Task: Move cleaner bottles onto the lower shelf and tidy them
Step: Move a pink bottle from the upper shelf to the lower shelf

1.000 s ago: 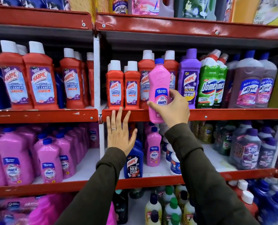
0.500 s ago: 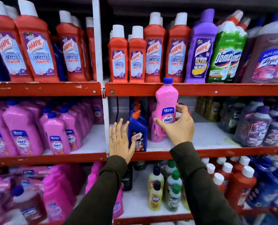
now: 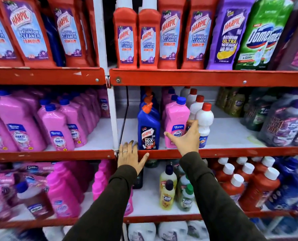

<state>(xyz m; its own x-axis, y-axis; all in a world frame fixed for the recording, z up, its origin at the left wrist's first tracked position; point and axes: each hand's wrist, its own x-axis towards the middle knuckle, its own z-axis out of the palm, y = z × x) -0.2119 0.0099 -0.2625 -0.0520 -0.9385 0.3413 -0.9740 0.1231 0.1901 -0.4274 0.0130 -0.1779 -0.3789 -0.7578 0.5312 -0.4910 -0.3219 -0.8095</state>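
Pink Shakti bottle (image 3: 177, 124) stands upright on the lower shelf (image 3: 231, 152), front of its row, between the blue Harpic bottle (image 3: 148, 129) on its left and the white red-capped bottle (image 3: 204, 124) on its right. More pink bottles are lined up behind it.

Right hand (image 3: 186, 138) is open, fingers spread, thumb across the bottle's lower label, fingertips (image 3: 194, 122) reaching toward the white bottle. Palm sits in front of the pink bottle; can't tell if it's actually touching. Not a closed grip.

Left hand (image 3: 130, 158) lies flat, fingers spread, on the shelf's red front edge just left of the blue Harpic bottle. It holds nothing. Ring on one finger.

Upper shelf (image 3: 197, 77) carries red Harpic bathroom cleaner bottles (image 3: 125, 40), a purple Harpic bottle (image 3: 229, 35), and a green Domex bottle (image 3: 259, 37). Dark sleeves on both arms.
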